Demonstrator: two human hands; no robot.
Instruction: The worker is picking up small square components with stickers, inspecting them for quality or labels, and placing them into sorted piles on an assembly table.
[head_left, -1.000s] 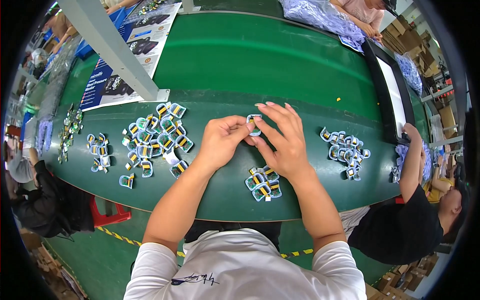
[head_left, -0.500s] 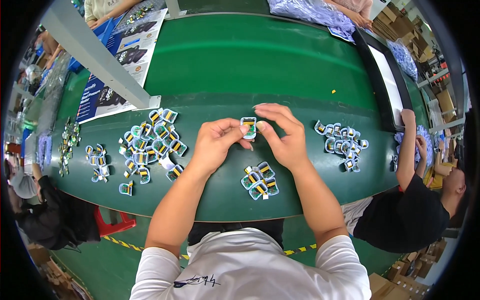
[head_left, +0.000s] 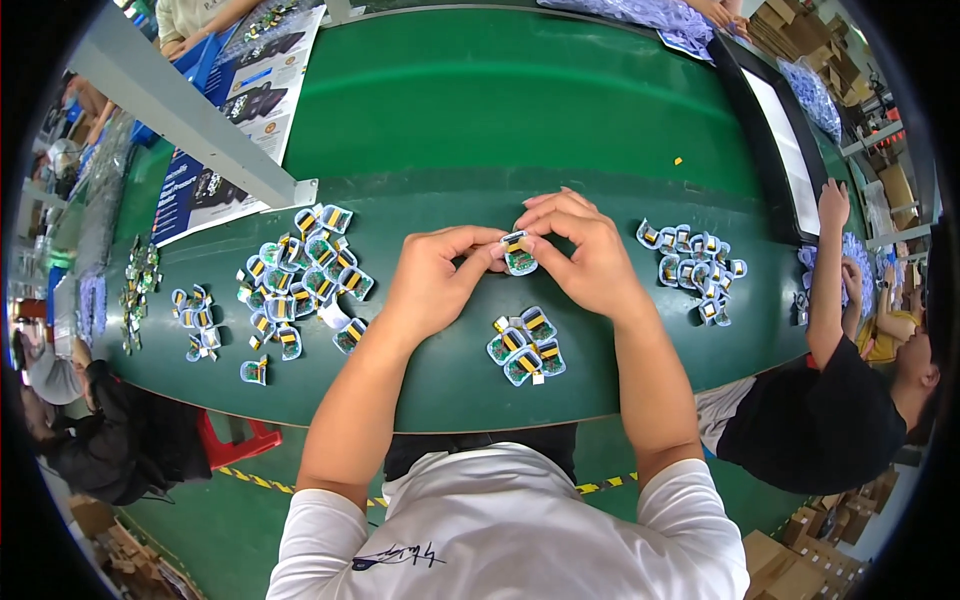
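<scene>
Over the green tabletop I hold a small circuit-board module, a green board in a pale blue rounded shell with a black and yellow part near its top. My left hand pinches its left edge between thumb and forefinger. On the other side, my right hand has its thumb and curled fingers against the top right edge. Just below lies a small cluster of like modules. A larger heap of them is spread beyond my left forearm, and another group lies beyond my right hand.
A grey metal post rises at the left beside a printed sheet. Small boards lie at the far left. A black frame with a white panel sits at the right, near a co-worker's arm. More people work around the table.
The module has shifted slightly right and tipped in my fingers. My right hand has closed in on its top edge, while the left thumb has slid off its face to the side.
</scene>
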